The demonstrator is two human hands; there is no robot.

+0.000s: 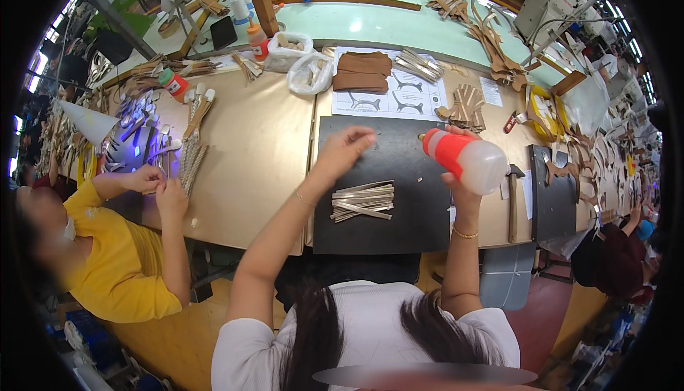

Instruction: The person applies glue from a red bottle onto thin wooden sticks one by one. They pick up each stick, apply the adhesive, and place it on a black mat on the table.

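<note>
The right hand (460,189) has its grip wrapped round a bottle (464,159), tilted over the right side of the mat (420,213), nozzle leftward. The left hand (348,150) hovers nearby, fingers half-curled; whether its grip pinches anything, I cannot tell. Strips (362,201) lie piled on the mat.

Yellow floor (203,327) below tan worktable (253,156)

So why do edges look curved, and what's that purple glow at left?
Head view: the fisheye lens curves the tan table; purple light, source unclear, falls on small pieces near the co-worker; the bottle looks fairly sharp; a blurred oval crosses the bottom.
</note>
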